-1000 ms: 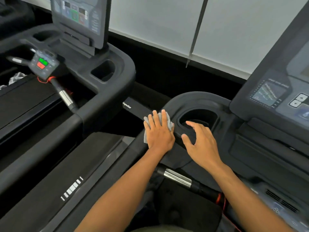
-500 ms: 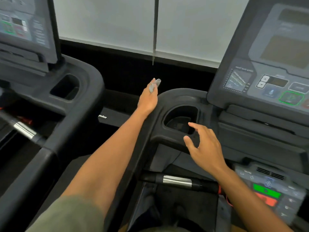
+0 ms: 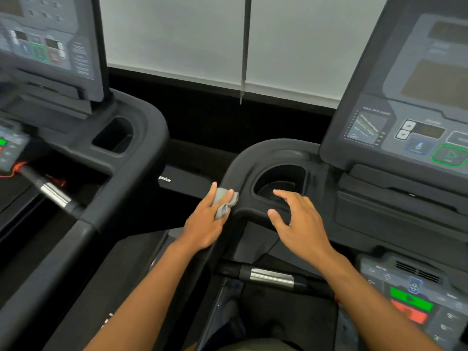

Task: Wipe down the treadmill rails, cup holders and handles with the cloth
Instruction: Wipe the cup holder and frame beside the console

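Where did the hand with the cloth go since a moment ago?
The left hand slid the cloth forward along the rail to its front corner, then back beside the cup holder. It kept hold of the cloth. The right hand stayed open by the cup holder.

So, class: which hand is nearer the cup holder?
Right. The right hand hovers at the cup holder's near rim; the left hand, holding the cloth, is on the rail beside it.
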{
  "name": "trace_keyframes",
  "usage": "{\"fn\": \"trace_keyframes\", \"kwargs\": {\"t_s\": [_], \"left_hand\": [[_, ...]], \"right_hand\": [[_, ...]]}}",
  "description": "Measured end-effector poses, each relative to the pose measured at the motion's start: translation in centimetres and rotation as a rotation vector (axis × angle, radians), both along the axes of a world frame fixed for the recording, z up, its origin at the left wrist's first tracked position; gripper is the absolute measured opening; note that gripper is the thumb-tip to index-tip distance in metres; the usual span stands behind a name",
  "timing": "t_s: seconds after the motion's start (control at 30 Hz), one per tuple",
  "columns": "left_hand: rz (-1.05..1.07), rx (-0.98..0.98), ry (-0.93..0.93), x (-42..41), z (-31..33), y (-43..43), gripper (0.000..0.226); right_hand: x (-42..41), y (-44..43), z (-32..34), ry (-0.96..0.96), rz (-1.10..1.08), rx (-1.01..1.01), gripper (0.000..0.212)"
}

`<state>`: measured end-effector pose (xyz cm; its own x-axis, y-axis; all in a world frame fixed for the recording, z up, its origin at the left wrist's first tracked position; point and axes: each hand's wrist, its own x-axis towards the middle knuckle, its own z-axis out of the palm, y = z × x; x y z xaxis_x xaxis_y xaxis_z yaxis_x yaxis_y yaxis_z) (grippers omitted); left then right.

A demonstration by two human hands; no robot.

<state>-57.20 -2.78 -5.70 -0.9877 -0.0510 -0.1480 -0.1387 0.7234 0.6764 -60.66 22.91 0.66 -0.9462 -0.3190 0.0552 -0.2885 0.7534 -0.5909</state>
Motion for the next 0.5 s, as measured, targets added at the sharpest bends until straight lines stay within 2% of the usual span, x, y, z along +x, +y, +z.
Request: {"fn": "trace_keyframes", "kwargs": {"t_s": [0.13, 0.27, 0.4, 0.5], "left_hand": [[0.019, -0.038, 0.056, 8.6, 0.0, -0.3, 0.056], [0.021, -0.188, 0.084, 14.1, 0.2, 0.8, 0.054], [0.087, -0.422, 0.042, 12.2, -0.3, 2.6, 0.068], [0.151, -0.506, 0.009, 8.3, -0.8, 3.4, 0.074]], "right_hand": [[-0.6, 0.5, -0.1, -0.005, 0.062, -0.005, 0.048], [-1.0, 1.5, 0.0, 0.003, 0.099, -0.001, 0.05], [-1.6, 3.1, -0.3, 0.017, 0.103, 0.02, 0.051], [-2.1, 4.6, -0.7, 0.02, 0.066, 0.042, 0.05]]}}
